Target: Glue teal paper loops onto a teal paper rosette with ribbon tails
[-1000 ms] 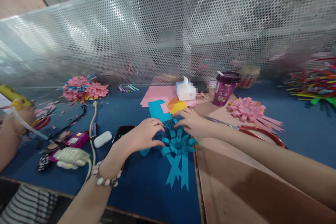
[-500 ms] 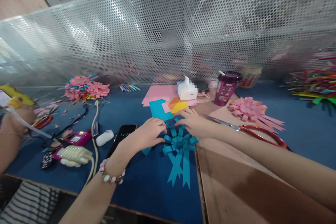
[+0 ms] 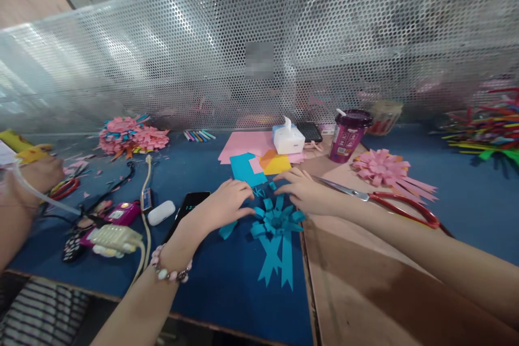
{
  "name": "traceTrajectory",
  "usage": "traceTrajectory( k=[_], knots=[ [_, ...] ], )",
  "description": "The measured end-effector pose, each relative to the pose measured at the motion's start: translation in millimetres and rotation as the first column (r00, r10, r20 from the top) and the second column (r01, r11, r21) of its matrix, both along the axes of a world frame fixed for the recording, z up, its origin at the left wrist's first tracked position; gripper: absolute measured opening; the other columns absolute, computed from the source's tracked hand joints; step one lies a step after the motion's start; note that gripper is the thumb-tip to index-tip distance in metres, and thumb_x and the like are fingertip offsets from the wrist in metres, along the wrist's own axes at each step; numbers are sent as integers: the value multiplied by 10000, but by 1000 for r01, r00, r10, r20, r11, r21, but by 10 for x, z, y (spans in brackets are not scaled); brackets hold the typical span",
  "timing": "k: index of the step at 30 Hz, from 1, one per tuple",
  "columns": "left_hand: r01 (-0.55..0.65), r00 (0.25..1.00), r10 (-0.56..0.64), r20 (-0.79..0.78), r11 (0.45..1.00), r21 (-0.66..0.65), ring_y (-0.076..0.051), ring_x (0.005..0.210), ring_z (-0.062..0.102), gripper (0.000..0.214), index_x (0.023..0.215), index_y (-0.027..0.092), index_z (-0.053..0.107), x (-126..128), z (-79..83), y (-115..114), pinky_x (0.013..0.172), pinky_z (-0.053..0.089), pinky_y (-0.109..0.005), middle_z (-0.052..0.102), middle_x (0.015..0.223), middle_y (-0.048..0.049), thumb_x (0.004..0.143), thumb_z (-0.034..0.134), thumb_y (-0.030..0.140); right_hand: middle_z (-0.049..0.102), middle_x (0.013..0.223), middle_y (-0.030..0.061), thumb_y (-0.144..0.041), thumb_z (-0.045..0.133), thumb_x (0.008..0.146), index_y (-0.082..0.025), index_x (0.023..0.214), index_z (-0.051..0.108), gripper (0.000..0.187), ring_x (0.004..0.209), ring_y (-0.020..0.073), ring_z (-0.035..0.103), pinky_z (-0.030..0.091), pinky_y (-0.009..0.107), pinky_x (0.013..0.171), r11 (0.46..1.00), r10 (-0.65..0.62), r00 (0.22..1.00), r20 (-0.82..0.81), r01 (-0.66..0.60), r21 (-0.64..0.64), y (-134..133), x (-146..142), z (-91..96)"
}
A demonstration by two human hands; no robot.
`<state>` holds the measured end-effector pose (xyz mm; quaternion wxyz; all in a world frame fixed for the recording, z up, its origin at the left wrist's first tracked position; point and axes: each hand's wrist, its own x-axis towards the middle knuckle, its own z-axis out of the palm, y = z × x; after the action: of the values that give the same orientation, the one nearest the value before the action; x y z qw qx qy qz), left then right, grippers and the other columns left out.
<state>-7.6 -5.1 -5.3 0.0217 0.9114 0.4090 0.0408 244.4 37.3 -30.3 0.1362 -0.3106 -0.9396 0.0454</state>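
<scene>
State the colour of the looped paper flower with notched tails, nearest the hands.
The paper flower is teal blue, tails included, best seen in the head view.

The blue tabletop (image 3: pixel 227 292) bears a blue paper flower (image 3: pixel 278 221), a phone (image 3: pixel 187 206) and markers (image 3: pixel 198 135).

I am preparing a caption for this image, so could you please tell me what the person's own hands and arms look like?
The left hand and right hand wear no gloves. Both forearms are bare, with no sleeve in view. The left wrist has a bracelet of round beads, pinkish, white and dark; the right wrist has none visible.
</scene>
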Motion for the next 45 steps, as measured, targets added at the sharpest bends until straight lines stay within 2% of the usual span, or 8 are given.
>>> traceTrajectory(
  k=[5,11,16,25,33,37,41,45],
  knots=[
    [-10,999,12,47,999,-46,-206,1024,558,319,1050,187,601,-109,114,4,924,401,-326,631,1061,-51,869,555,445,599,1088,109,-79,461,830,-170,1117,631,346,1032,239,468,387,404,881,994,73,989,-129,-61,90,-253,-279,174],
    [-193,981,193,38,981,10,-207,987,585,190,1030,159,592,-322,175,58,871,436,-331,635,1035,-72,921,460,241,608,978,126,-228,554,838,-136,1044,641,242,984,287,477,384,398,771,912,273,946,175,-312,265,-589,-990,180],
    [-193,981,193,-1,981,-10,-198,1006,604,210,1058,155,585,-350,135,63,857,452,-308,646,1062,-83,893,454,149,631,888,112,-131,549,809,-140,841,655,111,1002,310,489,355,430,819,820,309,909,281,-404,406,-562,-1314,33],
    [-195,980,195,-27,981,-12,-231,975,624,235,1108,185,575,-330,9,21,807,467,-324,655,1052,-89,893,510,256,612,708,31,-140,446,906,-185,1031,636,232,692,189,520,391,343,680,800,336,915,223,-402,446,-1080,-470,372],
    [-65,997,65,-44,998,6,-254,1089,551,312,1203,165,546,-9,32,-123,928,418,-391,617,1138,-103,929,479,301,634,817,33,-124,470,889,-215,1145,586,295,792,213,567,415,372,736,870,259,927,272,-346,351,-1030,177,173],
    [34,999,-33,-22,998,54,-230,1104,533,287,1191,175,551,94,23,-145,963,401,-380,604,1162,-89,947,443,280,647,875,56,-130,465,880,-207,1224,536,360,838,216,580,411,384,749,918,226,964,138,-258,300,-995,277,158],
    [48,999,-49,9,995,92,-224,1089,537,281,1176,182,556,164,-20,-152,957,413,-384,604,1156,-80,958,418,291,646,827,90,-297,497,868,-201,1041,612,229,811,232,568,413,388,696,966,70,993,-93,-44,257,-1134,213,94],
    [83,996,-86,32,993,82,-218,1072,547,252,1112,178,591,238,-70,-162,944,434,-386,610,1128,-73,957,419,278,626,768,70,-323,509,875,-182,909,604,173,740,219,537,368,362,623,963,42,994,-101,-13,270,-1239,101,-117]
  ],
)
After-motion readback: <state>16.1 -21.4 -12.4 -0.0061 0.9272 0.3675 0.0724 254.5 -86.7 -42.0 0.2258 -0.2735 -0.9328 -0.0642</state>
